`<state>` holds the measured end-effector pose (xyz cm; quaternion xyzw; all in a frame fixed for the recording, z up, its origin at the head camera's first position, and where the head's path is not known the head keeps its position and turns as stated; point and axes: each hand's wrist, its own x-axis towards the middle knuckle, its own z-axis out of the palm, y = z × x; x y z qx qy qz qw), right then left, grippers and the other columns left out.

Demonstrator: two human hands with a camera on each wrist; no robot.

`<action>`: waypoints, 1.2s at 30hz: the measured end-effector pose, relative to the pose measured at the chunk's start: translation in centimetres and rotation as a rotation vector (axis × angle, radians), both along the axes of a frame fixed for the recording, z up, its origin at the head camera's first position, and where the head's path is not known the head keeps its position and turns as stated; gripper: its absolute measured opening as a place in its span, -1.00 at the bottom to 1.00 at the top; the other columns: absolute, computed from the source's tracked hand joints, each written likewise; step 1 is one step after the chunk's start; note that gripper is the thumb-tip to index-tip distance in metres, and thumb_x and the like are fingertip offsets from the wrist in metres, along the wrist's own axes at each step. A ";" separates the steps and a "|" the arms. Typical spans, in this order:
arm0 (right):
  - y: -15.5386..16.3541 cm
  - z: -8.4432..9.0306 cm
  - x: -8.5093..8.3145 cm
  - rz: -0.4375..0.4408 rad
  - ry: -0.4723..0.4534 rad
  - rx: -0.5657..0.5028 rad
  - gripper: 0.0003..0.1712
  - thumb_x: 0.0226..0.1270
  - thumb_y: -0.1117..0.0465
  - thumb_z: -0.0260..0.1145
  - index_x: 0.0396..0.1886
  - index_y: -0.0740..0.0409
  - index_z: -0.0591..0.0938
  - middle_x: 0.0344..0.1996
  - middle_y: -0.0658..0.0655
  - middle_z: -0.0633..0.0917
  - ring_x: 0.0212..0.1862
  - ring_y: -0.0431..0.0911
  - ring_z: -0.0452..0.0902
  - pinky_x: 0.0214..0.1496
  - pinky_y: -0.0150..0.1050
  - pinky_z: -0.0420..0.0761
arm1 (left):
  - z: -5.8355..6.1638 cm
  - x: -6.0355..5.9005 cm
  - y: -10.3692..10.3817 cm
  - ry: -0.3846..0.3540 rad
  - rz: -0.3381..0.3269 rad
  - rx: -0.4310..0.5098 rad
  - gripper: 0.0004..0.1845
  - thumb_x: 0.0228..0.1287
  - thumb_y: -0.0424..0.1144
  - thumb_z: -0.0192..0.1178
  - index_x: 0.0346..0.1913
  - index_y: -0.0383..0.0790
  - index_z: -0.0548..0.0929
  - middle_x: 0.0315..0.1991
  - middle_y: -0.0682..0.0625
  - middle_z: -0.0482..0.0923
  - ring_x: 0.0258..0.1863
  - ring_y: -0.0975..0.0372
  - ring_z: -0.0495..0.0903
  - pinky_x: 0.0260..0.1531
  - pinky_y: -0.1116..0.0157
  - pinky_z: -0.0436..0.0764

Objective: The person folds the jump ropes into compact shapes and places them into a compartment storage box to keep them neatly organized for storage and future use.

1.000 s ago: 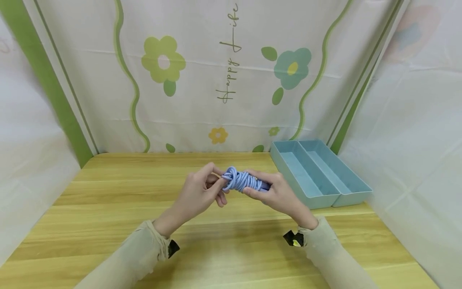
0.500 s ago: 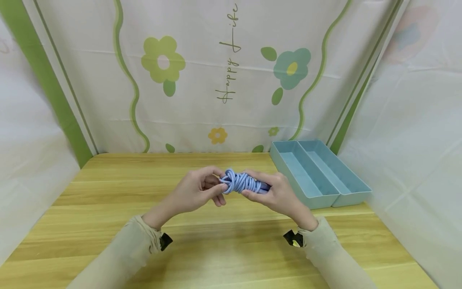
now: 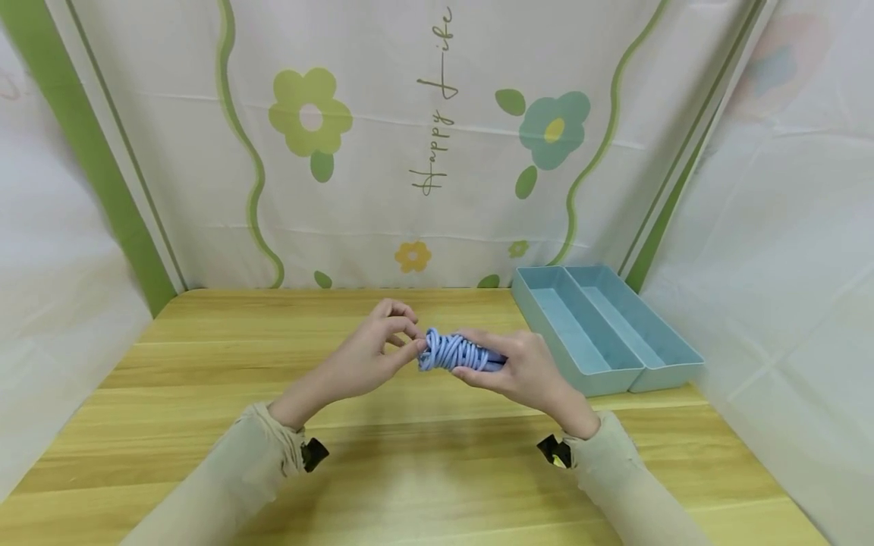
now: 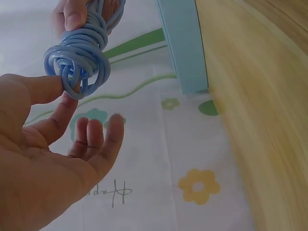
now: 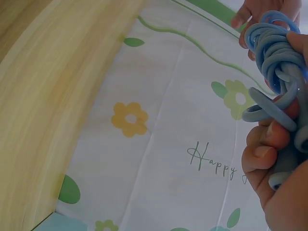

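A bundle of light blue cord (image 3: pixel 451 350), coiled and wrapped round itself, is held above the wooden table (image 3: pixel 410 462) near its middle. My right hand (image 3: pixel 501 362) grips the right part of the bundle, fingers curled round it; the right wrist view shows those fingers closed on the cord (image 5: pixel 276 62). My left hand (image 3: pixel 410 343) meets the bundle's left end. In the left wrist view its thumb and forefinger pinch a loop of the cord (image 4: pixel 79 60), while the other fingers stay loose and apart from it.
A light blue two-compartment tray (image 3: pixel 624 371) lies at the table's back right, just right of my right hand, with nothing seen inside. A flowered sheet (image 3: pixel 437 152) closes the back, and white sheets close both sides.
The bundle has dropped slightly and shifted left. My left hand's free fingers have lifted off it, leaving thumb and forefinger at its left end. The right hand keeps its grip.
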<state>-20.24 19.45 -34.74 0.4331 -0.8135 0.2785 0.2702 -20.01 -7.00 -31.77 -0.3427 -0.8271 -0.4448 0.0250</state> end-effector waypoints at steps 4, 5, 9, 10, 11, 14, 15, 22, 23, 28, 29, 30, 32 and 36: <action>0.0 0.1 0.1 -0.014 -0.018 0.028 -0.41 0.32 -0.28 0.28 0.09 0.05 0.70 -0.40 0.02 0.74 -0.57 -0.31 0.51 -0.59 -0.44 0.48 | -0.4 -0.1 0.1 0.083 0.034 0.002 -0.90 0.39 -0.31 0.24 -0.29 -0.21 0.72 -0.02 -0.09 0.39 -0.16 0.16 0.49 -0.18 0.17 0.59; 0.0 0.1 0.1 -0.022 -0.025 0.035 -0.40 0.32 -0.29 0.27 0.09 0.04 0.70 -0.40 0.02 0.74 -0.57 -0.31 0.50 -0.59 -0.44 0.47 | -0.5 -0.1 0.2 0.106 0.040 0.005 -0.91 0.38 -0.32 0.25 -0.29 -0.23 0.71 -0.04 -0.07 0.40 -0.17 0.17 0.48 -0.19 0.19 0.58; 0.1 0.3 0.2 -0.050 -0.048 0.058 -0.40 0.31 -0.29 0.28 0.10 0.02 0.70 -0.43 0.00 0.73 -0.58 -0.33 0.47 -0.60 -0.44 0.46 | -1.0 -0.1 0.9 0.197 0.060 0.043 -0.94 0.34 -0.40 0.27 -0.31 -0.29 0.68 -0.13 -0.02 0.42 -0.25 0.24 0.45 -0.28 0.27 0.57; 0.2 0.4 0.2 -0.055 -0.052 0.064 -0.41 0.30 -0.29 0.30 0.10 0.01 0.70 -0.43 -0.01 0.73 -0.59 -0.34 0.47 -0.61 -0.44 0.45 | -1.1 -0.1 1.0 0.224 0.066 0.053 -0.95 0.32 -0.42 0.28 -0.32 -0.30 0.68 -0.14 -0.02 0.42 -0.27 0.26 0.45 -0.28 0.30 0.57; 0.2 0.5 0.2 -0.060 -0.056 0.070 -0.42 0.29 -0.28 0.31 0.10 0.01 0.70 -0.45 -0.02 0.73 -0.59 -0.34 0.46 -0.61 -0.44 0.45 | -1.3 -0.1 1.2 0.249 0.074 0.064 -0.95 0.31 -0.43 0.29 -0.33 -0.31 0.67 -0.15 -0.02 0.41 -0.29 0.27 0.46 -0.30 0.33 0.58; 0.3 0.6 0.3 -0.075 -0.063 0.089 -0.45 0.26 -0.23 0.37 0.10 0.00 0.71 -0.46 -0.03 0.72 -0.60 -0.35 0.45 -0.62 -0.43 0.44 | -1.6 0.0 1.5 0.330 0.107 0.094 -0.95 0.31 -0.46 0.27 -0.33 -0.34 0.65 -0.14 -0.03 0.40 -0.31 0.29 0.48 -0.31 0.40 0.59; 0.3 0.6 0.3 -0.080 -0.065 0.098 -0.46 0.25 -0.22 0.39 0.09 -0.01 0.71 -0.46 -0.04 0.72 -0.60 -0.35 0.45 -0.61 -0.42 0.44 | -1.6 0.0 1.5 0.357 0.121 0.099 -0.96 0.30 -0.47 0.27 -0.32 -0.34 0.65 -0.14 -0.04 0.40 -0.31 0.30 0.49 -0.31 0.42 0.59; 0.4 0.4 0.2 -0.115 -0.072 0.171 -0.48 0.18 -0.19 0.44 0.06 -0.05 0.73 -0.46 -0.07 0.71 -0.58 -0.35 0.44 -0.58 -0.43 0.45 | -1.7 0.0 1.9 0.425 0.154 0.070 -0.95 0.35 -0.45 0.23 -0.31 -0.34 0.62 -0.11 -0.07 0.38 -0.26 0.27 0.51 -0.25 0.43 0.59; 0.4 0.3 0.2 -0.115 -0.072 0.179 -0.49 0.18 -0.19 0.45 0.06 -0.05 0.73 -0.45 -0.07 0.71 -0.58 -0.35 0.45 -0.58 -0.43 0.45 | -1.7 0.0 1.9 0.417 0.148 0.070 -0.95 0.35 -0.46 0.23 -0.31 -0.34 0.61 -0.11 -0.07 0.38 -0.24 0.26 0.50 -0.23 0.43 0.58; 0.3 0.3 0.4 -0.109 -0.081 0.195 -0.50 0.17 -0.18 0.46 0.04 -0.06 0.73 -0.44 -0.09 0.71 -0.58 -0.35 0.45 -0.58 -0.43 0.45 | -1.8 0.1 2.0 0.388 0.134 0.099 -0.94 0.34 -0.48 0.22 -0.32 -0.34 0.61 -0.10 -0.06 0.36 -0.21 0.25 0.47 -0.23 0.41 0.59; 0.3 0.3 0.4 -0.108 -0.080 0.196 -0.50 0.17 -0.18 0.45 0.04 -0.06 0.73 -0.45 -0.09 0.71 -0.58 -0.35 0.44 -0.58 -0.43 0.44 | -1.8 0.1 2.0 0.390 0.134 0.103 -0.94 0.35 -0.48 0.21 -0.31 -0.34 0.61 -0.10 -0.07 0.36 -0.23 0.24 0.46 -0.27 0.41 0.59; 0.3 0.3 0.4 -0.108 -0.082 0.196 -0.50 0.18 -0.18 0.45 0.04 -0.06 0.73 -0.46 -0.09 0.71 -0.58 -0.36 0.44 -0.58 -0.43 0.44 | -1.8 0.2 2.0 0.398 0.135 0.104 -0.94 0.36 -0.48 0.20 -0.30 -0.35 0.61 -0.10 -0.07 0.36 -0.25 0.24 0.46 -0.30 0.40 0.58; 0.3 0.2 0.4 -0.112 -0.078 0.202 -0.51 0.18 -0.20 0.44 0.03 -0.08 0.73 -0.46 -0.11 0.70 -0.58 -0.37 0.43 -0.58 -0.44 0.44 | -1.9 0.2 2.1 0.420 0.139 0.102 -0.95 0.38 -0.48 0.18 -0.28 -0.36 0.60 -0.09 -0.10 0.37 -0.28 0.22 0.44 -0.36 0.39 0.56; 0.2 0.3 0.4 -0.114 -0.071 0.224 -0.52 0.19 -0.22 0.43 0.01 -0.09 0.74 -0.48 -0.13 0.69 -0.59 -0.38 0.41 -0.58 -0.46 0.42 | -2.0 0.2 2.2 0.475 0.169 0.072 -0.96 0.41 -0.47 0.13 -0.23 -0.39 0.57 -0.07 -0.16 0.37 -0.35 0.21 0.45 -0.44 0.40 0.54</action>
